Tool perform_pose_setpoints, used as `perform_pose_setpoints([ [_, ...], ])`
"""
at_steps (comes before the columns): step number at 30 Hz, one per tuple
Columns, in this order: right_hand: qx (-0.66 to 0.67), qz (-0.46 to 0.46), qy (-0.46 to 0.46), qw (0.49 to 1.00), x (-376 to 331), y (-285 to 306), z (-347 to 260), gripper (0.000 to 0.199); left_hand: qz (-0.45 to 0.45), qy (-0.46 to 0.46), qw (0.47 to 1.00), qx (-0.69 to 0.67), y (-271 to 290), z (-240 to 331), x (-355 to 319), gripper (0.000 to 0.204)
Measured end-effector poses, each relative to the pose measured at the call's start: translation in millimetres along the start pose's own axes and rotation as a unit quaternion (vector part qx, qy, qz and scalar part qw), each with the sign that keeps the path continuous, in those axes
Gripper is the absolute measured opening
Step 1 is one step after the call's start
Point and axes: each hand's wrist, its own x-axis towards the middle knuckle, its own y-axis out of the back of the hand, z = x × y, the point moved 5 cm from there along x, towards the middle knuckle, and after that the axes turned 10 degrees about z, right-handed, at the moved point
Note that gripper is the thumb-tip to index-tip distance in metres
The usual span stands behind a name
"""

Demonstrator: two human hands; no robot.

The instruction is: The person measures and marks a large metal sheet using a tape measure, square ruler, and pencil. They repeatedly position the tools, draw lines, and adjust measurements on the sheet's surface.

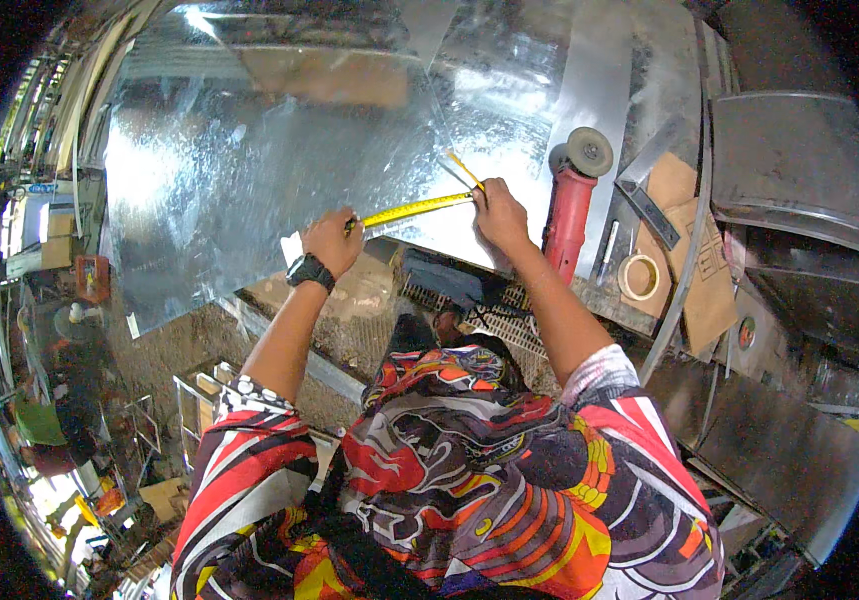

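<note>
A large shiny sheet of galvanised metal [279,150] lies flat in front of me. My left hand [332,240], with a black watch on the wrist, grips a tape measure at the sheet's near edge. Its yellow blade [417,208] runs to the right along that edge. My right hand [499,213] presses the blade's far end down and holds a yellow pencil [464,168] that points up and to the left over the sheet.
A red angle grinder [571,205] lies right of my right hand. A roll of tape [639,277], a metal square [649,205] and cardboard pieces [704,270] sit further right. More metal sheets [789,150] are stacked at the right. A cluttered workshop floor lies at the left.
</note>
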Motion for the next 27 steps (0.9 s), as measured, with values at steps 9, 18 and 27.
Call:
perform_pose_setpoints([
  [9, -0.029, -0.001, -0.009, 1.000, -11.2, 25.5, 21.1, 0.021, 0.069, 0.010, 0.997, 0.045, -55.0, 56.4, -20.7, 0.024],
  [18, 0.057, 0.228, -0.102, 0.967, -47.1, 126.7, 62.6, 0.024, 0.093, -0.003, 0.996, 0.006, -51.0, 64.7, -35.2, 0.022],
  [27, -0.037, 0.318, -0.208, 0.924, -128.9, 206.5, 156.5, 0.031, 0.100, -0.043, 0.994, 0.032, -49.4, 57.5, -41.3, 0.021],
])
